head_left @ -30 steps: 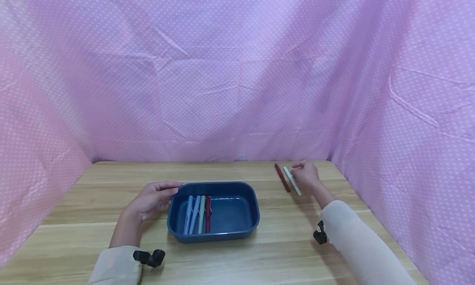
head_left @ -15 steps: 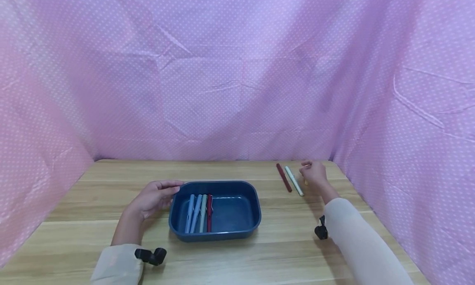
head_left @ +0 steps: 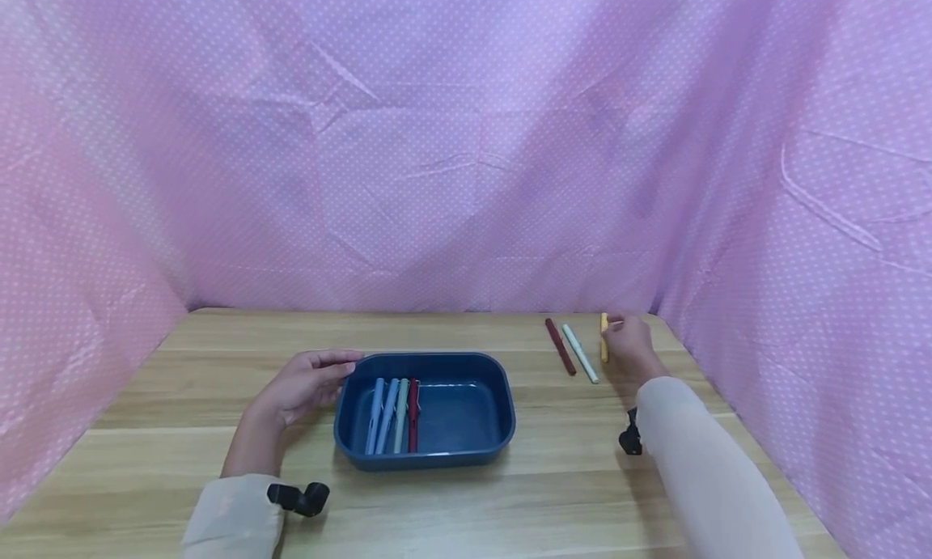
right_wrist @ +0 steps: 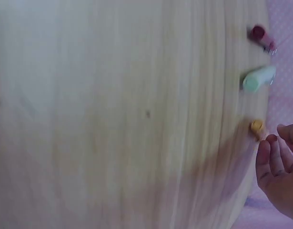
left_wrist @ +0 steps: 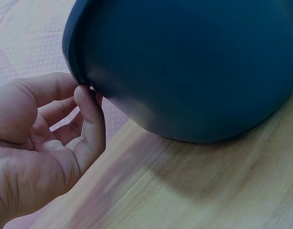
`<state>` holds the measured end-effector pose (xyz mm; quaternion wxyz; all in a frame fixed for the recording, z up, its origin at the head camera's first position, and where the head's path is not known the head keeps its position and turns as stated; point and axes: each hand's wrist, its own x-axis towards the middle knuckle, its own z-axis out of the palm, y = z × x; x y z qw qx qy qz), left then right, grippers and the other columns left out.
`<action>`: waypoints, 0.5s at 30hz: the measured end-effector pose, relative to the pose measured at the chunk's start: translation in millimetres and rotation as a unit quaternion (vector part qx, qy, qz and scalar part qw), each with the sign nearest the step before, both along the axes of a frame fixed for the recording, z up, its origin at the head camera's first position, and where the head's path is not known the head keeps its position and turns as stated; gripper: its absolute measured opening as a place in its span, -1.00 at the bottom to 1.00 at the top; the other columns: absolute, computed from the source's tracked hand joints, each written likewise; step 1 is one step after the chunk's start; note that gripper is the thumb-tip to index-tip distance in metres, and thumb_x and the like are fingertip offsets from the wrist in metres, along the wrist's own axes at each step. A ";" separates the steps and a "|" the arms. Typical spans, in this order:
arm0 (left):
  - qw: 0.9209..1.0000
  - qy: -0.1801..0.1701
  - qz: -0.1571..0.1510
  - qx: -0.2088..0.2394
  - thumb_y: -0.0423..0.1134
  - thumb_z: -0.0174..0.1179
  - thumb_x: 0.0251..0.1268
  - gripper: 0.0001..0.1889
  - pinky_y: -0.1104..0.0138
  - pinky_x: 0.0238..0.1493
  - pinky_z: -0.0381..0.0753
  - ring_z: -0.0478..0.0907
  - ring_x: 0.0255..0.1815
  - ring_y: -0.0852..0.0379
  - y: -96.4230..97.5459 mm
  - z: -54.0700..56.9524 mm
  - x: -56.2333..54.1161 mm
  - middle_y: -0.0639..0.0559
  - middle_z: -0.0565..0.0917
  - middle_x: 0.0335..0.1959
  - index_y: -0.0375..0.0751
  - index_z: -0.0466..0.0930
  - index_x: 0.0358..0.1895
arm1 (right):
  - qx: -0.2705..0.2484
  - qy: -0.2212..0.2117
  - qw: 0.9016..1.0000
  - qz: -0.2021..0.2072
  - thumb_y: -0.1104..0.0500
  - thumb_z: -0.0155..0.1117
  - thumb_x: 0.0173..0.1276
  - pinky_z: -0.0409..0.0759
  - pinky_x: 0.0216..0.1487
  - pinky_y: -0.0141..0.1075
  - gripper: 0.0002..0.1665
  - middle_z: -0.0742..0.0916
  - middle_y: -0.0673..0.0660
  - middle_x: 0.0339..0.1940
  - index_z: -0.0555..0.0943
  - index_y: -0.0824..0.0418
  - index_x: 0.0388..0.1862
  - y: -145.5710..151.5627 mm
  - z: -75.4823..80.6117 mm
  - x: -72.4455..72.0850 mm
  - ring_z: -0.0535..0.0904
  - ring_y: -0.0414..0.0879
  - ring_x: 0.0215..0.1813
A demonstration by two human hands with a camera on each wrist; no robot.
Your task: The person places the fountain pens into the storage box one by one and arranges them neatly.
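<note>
At the upper left corner of a dark blue box (head_left: 466,463), my left hand (head_left: 302,385) pinches the rim; the left wrist view shows thumb and finger (left_wrist: 91,114) meeting at its edge. Inside the box, toward its left end, lie two blue pens (head_left: 386,417), a green pen (head_left: 401,417) and a red pen (head_left: 413,417), side by side. My right hand (head_left: 629,345) is just right of a yellow pen (head_left: 603,340), which lies on the table. In the right wrist view its fingertips (right_wrist: 265,148) are right at the yellow pen (right_wrist: 257,126), with thumb and fingers loosely bent and apart.
Left of the yellow pen, a dark red pen (head_left: 560,347) and a pale mint pen (head_left: 580,354) lie slanted on the wooden table (head_left: 568,478). Pink dotted cloth (head_left: 451,179) hangs behind the table and along both sides.
My right hand has moved right, from beside the mint pen, over the yellow pen, to its right side, which brings the yellow pen into sight. My left hand stays at the box.
</note>
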<state>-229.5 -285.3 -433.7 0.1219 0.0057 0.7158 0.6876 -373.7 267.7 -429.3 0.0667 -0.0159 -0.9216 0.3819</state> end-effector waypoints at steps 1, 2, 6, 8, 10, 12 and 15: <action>1.000 -0.001 0.001 0.001 -0.24 0.23 0.51 -0.59 0.28 -0.01 0.67 0.63 -0.03 0.12 0.2 -0.1 -0.5 -0.04 0.71 0.10 -0.33 0.55 0.31 | 0.000 0.001 1.000 -0.005 0.41 0.07 0.29 0.49 -0.41 -0.42 -0.46 0.72 0.29 -0.29 0.50 0.57 0.25 2.9 -1.5 -1.5 0.57 -0.05 -0.32; 1.000 -0.002 0.000 0.002 -0.25 0.23 0.50 -0.59 0.28 -0.01 0.67 0.63 -0.03 0.12 0.5 0.1 -0.7 -0.04 0.71 0.10 -0.33 0.56 0.31 | -0.006 0.000 1.000 -0.009 0.41 0.04 0.25 0.47 -0.45 -0.40 -0.44 0.69 0.25 -0.37 0.50 0.57 0.25 5.6 -2.7 -3.0 0.53 -0.07 -0.38; 1.000 0.003 -0.008 0.002 -0.25 0.22 0.51 -0.59 0.28 -0.01 0.67 0.63 -0.02 0.12 0.5 0.9 -1.2 -0.05 0.71 0.11 -0.34 0.55 0.32 | -0.041 -0.011 0.999 -0.016 0.42 0.05 0.26 0.47 -0.50 -0.37 -0.43 0.65 0.22 -0.42 0.47 0.58 0.28 11.1 -5.3 -10.8 0.49 -0.14 -0.49; 1.000 0.002 -0.004 0.002 -0.24 0.24 0.50 -0.59 0.29 -0.03 0.67 0.62 -0.03 0.13 0.4 1.5 -1.2 -0.04 0.71 0.09 -0.32 0.56 0.31 | -0.060 -0.021 0.998 -0.012 0.40 0.12 0.33 0.51 -0.47 -0.38 -0.45 0.67 0.30 -0.32 0.44 0.59 0.30 11.6 -6.1 -14.7 0.52 -0.14 -0.46; 1.000 0.003 -0.004 0.000 -0.23 0.25 0.50 -0.58 0.30 -0.02 0.66 0.62 -0.02 0.13 -0.1 1.5 -1.2 -0.03 0.71 0.10 -0.32 0.56 0.31 | -0.070 -0.036 0.997 -0.011 0.36 0.18 0.39 0.54 -0.42 -0.40 -0.44 0.67 0.36 -0.17 0.42 0.59 0.32 11.4 -6.6 -17.9 0.55 -0.13 -0.40; 1.000 0.003 -0.003 -0.002 -0.21 0.26 0.49 -0.58 0.30 -0.02 0.66 0.62 -0.01 0.14 -0.7 1.0 -0.9 -0.02 0.71 0.10 -0.31 0.57 0.31 | -0.079 -0.055 0.995 -0.009 0.31 0.19 0.43 0.54 -0.39 -0.41 -0.43 0.64 0.38 -0.06 0.39 0.58 0.34 11.5 -6.8 -20.1 0.55 -0.13 -0.35; 1.000 0.002 -0.006 -0.002 -0.21 0.26 0.49 -0.57 0.30 -0.01 0.66 0.62 0.00 0.14 -1.3 -0.2 0.0 -0.01 0.71 0.10 -0.33 0.56 0.31 | -0.094 -0.087 0.992 -0.009 0.26 0.20 0.48 0.52 -0.39 -0.41 -0.45 0.60 0.32 -0.01 0.39 0.54 0.34 13.4 -7.5 -22.3 0.51 -0.17 -0.37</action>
